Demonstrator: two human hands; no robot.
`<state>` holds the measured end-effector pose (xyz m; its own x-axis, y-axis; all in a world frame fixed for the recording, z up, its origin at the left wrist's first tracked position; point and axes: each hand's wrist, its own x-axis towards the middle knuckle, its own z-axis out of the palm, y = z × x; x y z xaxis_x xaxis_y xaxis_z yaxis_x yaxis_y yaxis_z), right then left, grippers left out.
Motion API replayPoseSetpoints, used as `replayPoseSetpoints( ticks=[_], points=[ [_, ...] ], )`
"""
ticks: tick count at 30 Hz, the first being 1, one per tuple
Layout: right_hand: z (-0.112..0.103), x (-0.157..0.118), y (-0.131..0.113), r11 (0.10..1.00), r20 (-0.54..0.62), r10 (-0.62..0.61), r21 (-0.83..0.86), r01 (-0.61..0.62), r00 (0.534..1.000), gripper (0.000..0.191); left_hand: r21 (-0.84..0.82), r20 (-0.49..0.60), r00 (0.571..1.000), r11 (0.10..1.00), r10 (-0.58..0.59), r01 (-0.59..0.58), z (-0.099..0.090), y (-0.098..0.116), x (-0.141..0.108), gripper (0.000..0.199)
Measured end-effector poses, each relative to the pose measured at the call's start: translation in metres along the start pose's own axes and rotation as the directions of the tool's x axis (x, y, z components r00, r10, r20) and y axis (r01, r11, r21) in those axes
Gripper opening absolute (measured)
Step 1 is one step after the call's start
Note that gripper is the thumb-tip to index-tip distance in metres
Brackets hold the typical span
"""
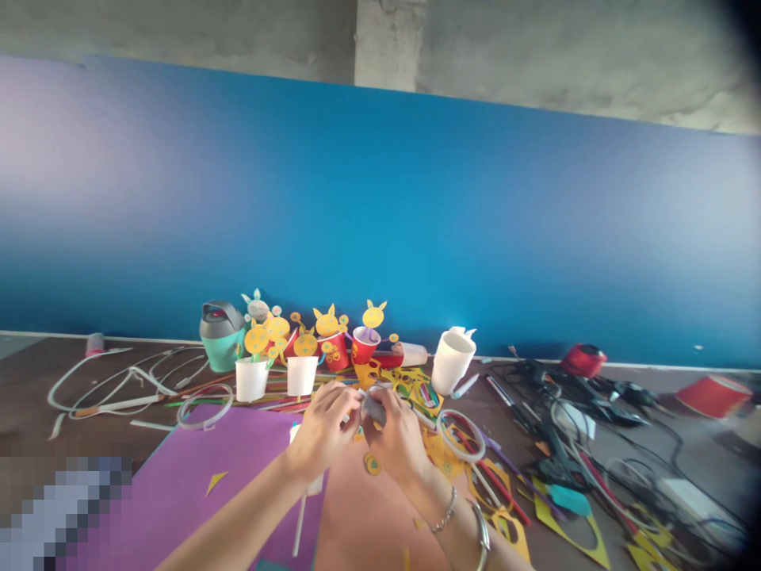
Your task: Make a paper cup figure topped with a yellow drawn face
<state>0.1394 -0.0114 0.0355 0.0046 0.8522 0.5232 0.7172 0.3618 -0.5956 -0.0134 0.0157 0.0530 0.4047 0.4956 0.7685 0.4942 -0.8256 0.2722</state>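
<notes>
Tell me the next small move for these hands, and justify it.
Probably a gentle draw of the left hand away from the small grey thing, with the right hand holding that steady. The right hand grips the grey thing, and the left's bunched fingertips are close beside it; whether they pinch anything is too small to tell.

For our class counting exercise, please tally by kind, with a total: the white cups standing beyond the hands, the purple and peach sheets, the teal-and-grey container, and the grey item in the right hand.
White cups: 3 (left, middle, right)
Sheets: 2 (purple sheet, peach sheet)
Teal-and-grey container: 1
Grey item in the right hand: 1
Total: 7
</notes>
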Motion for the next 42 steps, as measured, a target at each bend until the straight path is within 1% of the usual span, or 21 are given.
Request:
replayPoseSetpoints(
  ticks=[2,6,9,11,12,14,15,17,19,22,24,26,28,30,32,34,36,38,40,41,42],
  points=[
    [0.001,0.000,0.001,1.000,0.007,-0.008,-0.022,0.008,1.000,0.025,0.039,0.037,0.998,0.998,0.055,-0.056,-0.001,-0.002,-0.001,0.020],
    [0.004,-0.001,0.006,0.999,0.007,-0.002,-0.051,0.002,1.000,0.024,0.106,0.131,0.979,0.980,0.156,-0.170,-0.002,-0.006,-0.004,0.019],
    [0.005,0.000,0.008,0.999,0.000,0.014,-0.047,-0.014,1.000,0.024,0.098,0.158,0.975,0.980,0.154,-0.171,-0.002,-0.006,-0.004,0.019],
    [0.004,0.000,0.008,0.999,-0.009,0.028,-0.035,-0.028,1.000,0.025,0.049,0.166,0.982,0.993,0.094,-0.103,-0.002,-0.004,-0.003,0.021],
    [0.003,0.001,0.008,0.999,-0.013,0.036,-0.029,-0.036,0.999,0.025,0.004,0.165,0.986,0.999,0.034,-0.035,-0.002,-0.003,-0.002,0.021],
    [0.002,0.001,0.006,0.999,-0.018,0.048,-0.013,-0.049,0.999,0.023,-0.127,0.150,0.977,0.977,-0.151,0.170,-0.004,-0.001,0.001,0.019],
    [0.001,0.001,0.005,0.998,-0.019,0.055,-0.004,-0.055,0.998,0.021,-0.208,0.145,0.955,0.936,-0.258,0.285,-0.005,-0.001,0.003,0.016],
    [0.001,0.001,0.004,0.998,-0.022,0.068,0.015,-0.068,0.997,0.019,-0.362,0.157,0.883,0.806,-0.442,0.468,-0.007,-0.001,0.007,0.011],
    [0.002,0.001,0.004,0.997,-0.020,0.077,0.022,-0.077,0.997,0.018,-0.478,0.188,0.820,0.679,-0.541,0.557,-0.010,-0.002,0.011,0.012],
    [0.002,0.003,0.008,0.995,-0.002,0.095,0.011,-0.094,0.996,0.016,-0.587,0.252,0.748,0.518,-0.614,0.622,-0.014,-0.003,0.016,0.017],
    [-0.001,0.007,0.015,0.994,0.011,0.108,-0.012,-0.108,0.994,0.015,-0.630,0.301,0.708,0.424,-0.639,0.651,-0.016,-0.001,0.019,0.020],
    [-0.006,0.012,0.026,0.991,0.005,0.110,-0.079,-0.109,0.994,0.017,-0.659,0.340,0.683,0.355,-0.646,0.664,-0.018,0.001,0.020,0.022],
    [-0.011,0.018,0.041,0.972,-0.030,0.106,-0.210,-0.110,0.994,0.021,-0.670,0.364,0.667,0.314,-0.650,0.673,-0.018,0.002,0.021,0.024],
    [-0.014,0.021,0.060,0.923,-0.064,0.147,-0.349,-0.160,0.987,0.024,-0.662,0.376,0.647,0.297,-0.663,0.688,-0.018,0.002,0.022,0.025],
    [-0.014,0.022,0.079,0.875,-0.088,0.182,-0.440,-0.202,0.979,0.023,-0.640,0.379,0.632,0.302,-0.675,0.707,-0.018,0.001,0.022,0.025],
    [-0.012,0.020,0.094,0.857,-0.110,0.189,-0.466,-0.219,0.976,0.027,-0.617,0.377,0.632,0.326,-0.677,0.717,-0.017,-0.001,0.021,0.024],
    [-0.010,0.019,0.102,0.854,-0.125,0.188,-0.468,-0.225,0.974,0.035,-0.600,0.378,0.645,0.354,-0.665,0.717,-0.016,-0.002,0.021,0.022],
    [-0.010,0.019,0.100,0.865,-0.147,0.166,-0.453,-0.216,0.975,0.040,-0.589,0.378,0.658,0.378,-0.651,0.714,-0.014,-0.003,0.021,0.021],
    [-0.014,0.021,0.087,0.912,-0.157,0.105,-0.379,-0.158,0.982,0.040,-0.580,0.381,0.664,0.394,-0.643,0.713,-0.013,-0.004,0.020,0.021],
    [-0.016,0.023,0.077,0.947,-0.160,0.066,-0.302,-0.112,0.985,0.037,-0.579,0.385,0.666,0.394,-0.639,0.714,-0.014,-0.003,0.020,0.022],
    [-0.019,0.024,0.065,0.982,-0.129,0.015,-0.183,-0.039,0.992,0.034,-0.585,0.392,0.666,0.387,-0.635,0.713,-0.014,-0.003,0.021,0.022]
  ],
)
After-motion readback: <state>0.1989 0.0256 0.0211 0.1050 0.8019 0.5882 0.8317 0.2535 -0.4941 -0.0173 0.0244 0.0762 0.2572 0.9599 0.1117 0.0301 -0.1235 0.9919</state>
